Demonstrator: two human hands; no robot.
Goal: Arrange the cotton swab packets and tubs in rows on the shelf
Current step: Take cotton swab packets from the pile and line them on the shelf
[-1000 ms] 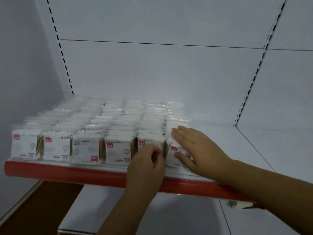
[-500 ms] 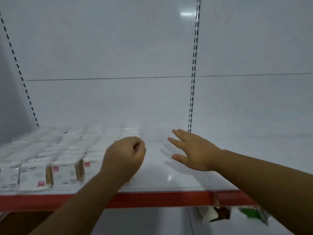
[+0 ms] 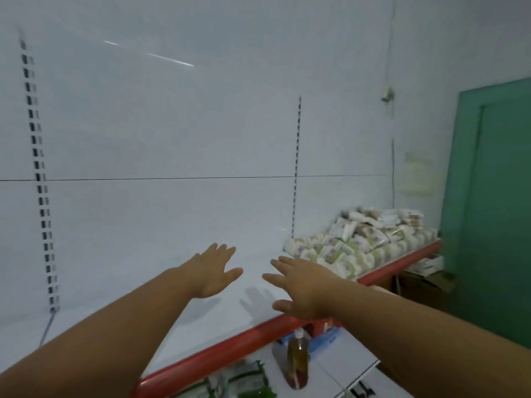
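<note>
Now | left hand (image 3: 212, 272) grip released, fingers spread above shelf (image 3: 230, 346) | right hand (image 3: 301, 288) grip released likewise | cotton swab packets (image 3: 359, 242) heaped at shelf's right end

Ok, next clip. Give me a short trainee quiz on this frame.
1. True or false: the left hand or right hand grips something.
2. Where does the packet pile lie? A) at the right end of the shelf B) at its left end C) on the floor
3. Fill in: the shelf's front edge is coloured ___.
Key: 1 false, both hands are open with nothing in them; 2 A; 3 red.
</note>
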